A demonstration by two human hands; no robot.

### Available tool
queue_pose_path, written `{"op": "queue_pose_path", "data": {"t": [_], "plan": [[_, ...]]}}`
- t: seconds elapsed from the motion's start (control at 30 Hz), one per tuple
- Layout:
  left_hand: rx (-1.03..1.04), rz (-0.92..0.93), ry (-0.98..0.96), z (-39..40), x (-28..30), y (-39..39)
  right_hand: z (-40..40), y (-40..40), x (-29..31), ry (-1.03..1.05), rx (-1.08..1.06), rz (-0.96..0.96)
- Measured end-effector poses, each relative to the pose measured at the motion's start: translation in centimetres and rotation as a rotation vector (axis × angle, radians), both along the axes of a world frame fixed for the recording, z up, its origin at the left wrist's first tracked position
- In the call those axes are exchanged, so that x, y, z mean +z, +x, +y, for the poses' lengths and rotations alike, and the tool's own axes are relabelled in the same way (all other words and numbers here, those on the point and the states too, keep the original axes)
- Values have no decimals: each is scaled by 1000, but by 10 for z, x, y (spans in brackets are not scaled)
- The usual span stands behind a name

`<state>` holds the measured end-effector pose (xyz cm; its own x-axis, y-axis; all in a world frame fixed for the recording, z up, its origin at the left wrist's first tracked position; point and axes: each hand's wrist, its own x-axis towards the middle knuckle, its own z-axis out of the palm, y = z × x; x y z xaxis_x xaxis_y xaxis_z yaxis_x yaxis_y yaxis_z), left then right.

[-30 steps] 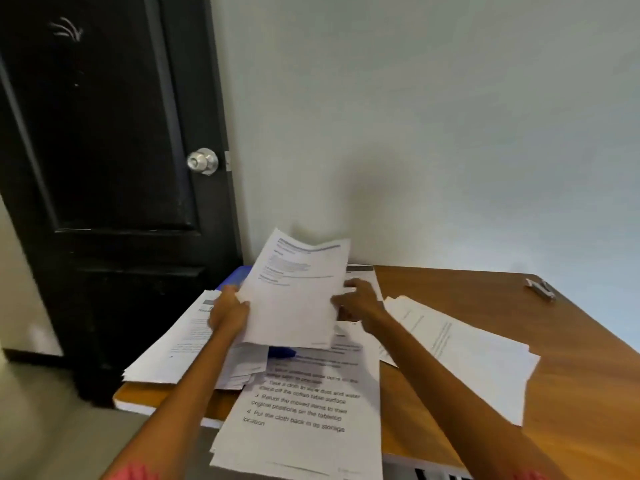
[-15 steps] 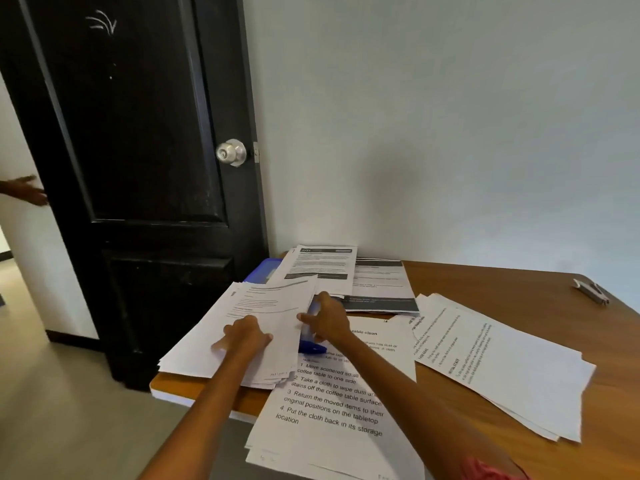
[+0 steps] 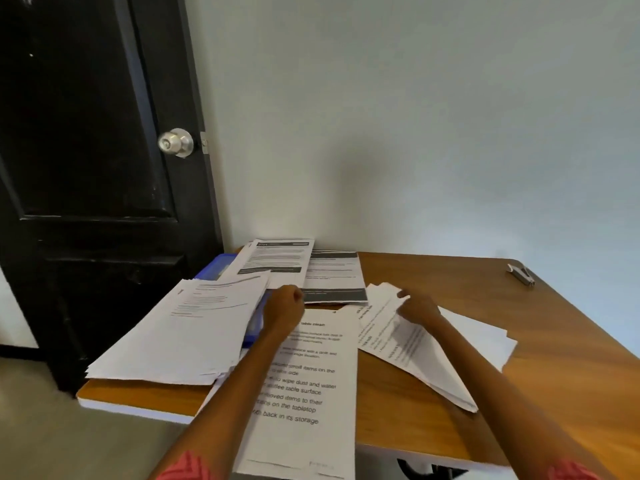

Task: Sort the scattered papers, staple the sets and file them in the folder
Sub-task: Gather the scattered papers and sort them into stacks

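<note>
A top sheet (image 3: 398,327) of the three-o'clock pile is pinched by the right hand (image 3: 417,308), presumably for sorting; the left hand (image 3: 285,303) is curled, empty. The blue folder (image 3: 216,268) lies under papers at ten o'clock.

Sheet (image 3: 304,386) (front): "table clean"

Black panelled door (image 3: 86,150) with silver knob (image 3: 176,142) standing at left; pale plain wall (image 3: 415,116) rising behind; wooden table (image 3: 519,323) sitting against it; beige floor (image 3: 41,427) showing below.
</note>
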<state>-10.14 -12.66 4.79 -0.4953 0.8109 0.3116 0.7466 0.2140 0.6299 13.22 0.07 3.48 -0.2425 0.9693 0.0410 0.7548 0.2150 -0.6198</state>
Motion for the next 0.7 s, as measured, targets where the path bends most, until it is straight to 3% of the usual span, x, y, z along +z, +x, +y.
{"op": "queue_pose_path", "data": {"t": [0.2,0.33,0.53,0.7], "plan": [[-260,50,-207,31,-16,70,13,52,-25,-7,3,-256],[-262,94,-261,40,-22,94,19,77,-31,51,-77,-258],[-290,161,-347,45,-26,109,36,103,-34,-44,-112,-356],[-271,249,-379,51,-28,115,31,118,-25,-101,-78,-247]]}}
